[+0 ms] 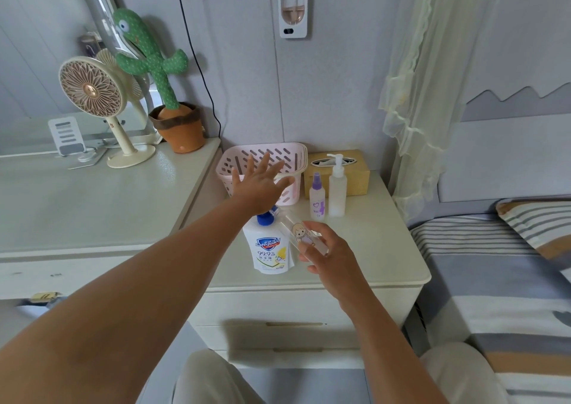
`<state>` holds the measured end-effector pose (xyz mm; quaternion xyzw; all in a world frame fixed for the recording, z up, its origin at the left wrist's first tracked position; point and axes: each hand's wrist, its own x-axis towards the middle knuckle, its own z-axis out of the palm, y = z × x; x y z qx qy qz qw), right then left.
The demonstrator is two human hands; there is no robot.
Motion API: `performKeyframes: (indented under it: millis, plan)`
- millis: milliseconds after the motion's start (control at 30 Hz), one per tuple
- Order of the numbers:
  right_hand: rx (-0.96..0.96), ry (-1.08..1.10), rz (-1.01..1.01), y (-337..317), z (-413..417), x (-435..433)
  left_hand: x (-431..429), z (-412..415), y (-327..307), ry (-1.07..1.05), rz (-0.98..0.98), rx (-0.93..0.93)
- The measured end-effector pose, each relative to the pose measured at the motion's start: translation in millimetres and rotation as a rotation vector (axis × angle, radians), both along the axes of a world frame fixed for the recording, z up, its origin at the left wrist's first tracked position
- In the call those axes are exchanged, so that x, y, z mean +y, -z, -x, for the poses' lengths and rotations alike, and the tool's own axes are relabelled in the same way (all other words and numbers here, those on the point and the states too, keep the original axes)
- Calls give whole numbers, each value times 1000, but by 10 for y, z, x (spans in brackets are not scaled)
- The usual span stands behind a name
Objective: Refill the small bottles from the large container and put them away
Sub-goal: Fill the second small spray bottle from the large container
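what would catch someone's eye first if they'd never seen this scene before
Two bare arms fill the middle. The left hand is spread open in front of the pink basket at the back of the nightstand. The right hand holds a tilted clear small bottle with a cartoon sticker beside the blue-capped Safeguard container. On the dresser at left, a green cactus toy stands by a fan.

Pink, in a slotted pattern: the basket (265, 159). Cream: the nightstand (370, 249). The tissue box (358, 178) is tan, the pump bottle (337, 193) frosted white, the small bottle (317, 201) capped and doodled in purple. The white refill pouch (265, 255) carries a blue cap and a blue-and-yellow label; the clear bottle (301, 232) shows a blond cartoon figure in lilac. The bedding (494, 267) is striped grey, white and tan; the green plush cactus (148, 57) is dotted white.
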<state>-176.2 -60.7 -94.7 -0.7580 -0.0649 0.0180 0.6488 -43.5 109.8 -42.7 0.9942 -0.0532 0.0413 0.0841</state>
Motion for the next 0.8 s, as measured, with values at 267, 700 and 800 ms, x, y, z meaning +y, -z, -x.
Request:
performKeyframes:
  millis: [267, 700, 800]
  plan:
    - [28, 10, -42, 64, -19, 35, -11, 22, 79, -44, 72, 68]
    - [2, 2, -27, 19, -9, 5, -37, 17, -7, -16, 19, 45]
    - [25, 10, -48, 49, 8, 16, -45, 51, 41, -35, 86, 93]
